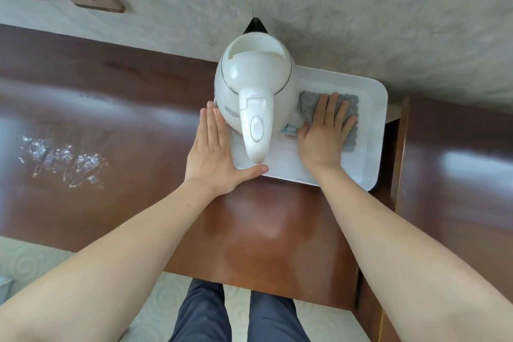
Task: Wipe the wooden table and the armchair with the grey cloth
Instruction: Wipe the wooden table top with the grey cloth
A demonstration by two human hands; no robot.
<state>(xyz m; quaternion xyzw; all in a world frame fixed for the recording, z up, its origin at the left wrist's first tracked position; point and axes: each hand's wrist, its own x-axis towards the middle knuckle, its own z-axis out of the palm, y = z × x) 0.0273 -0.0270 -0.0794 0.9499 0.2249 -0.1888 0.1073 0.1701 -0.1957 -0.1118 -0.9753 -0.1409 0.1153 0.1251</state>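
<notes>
Grey cloth (pixel 350 119) lies flat on the right half of a white tray (pixel 373 130), pressed down by the right hand (pixel 323 133). That hand rests palm down on the cloth, its fingers (pixel 331 108) straight and a little spread, pointing toward the far wall; it presses rather than grips. The tray sits at the far edge of a glossy brown wooden bench (pixel 263 230), against a pale textured wall (pixel 333 8). On the left half of the tray stands a white electric kettle (pixel 255 91), its handle pointing toward the viewer. The left hand (pixel 213 153) lies flat and open at the tray's near left corner, fingers together beside the kettle's body, thumb stretched along the tray's near rim. A small packet (pixel 290 130) shows between the kettle and the right hand. Below the bench edge are the person's dark trouser legs (pixel 238 316).
</notes>
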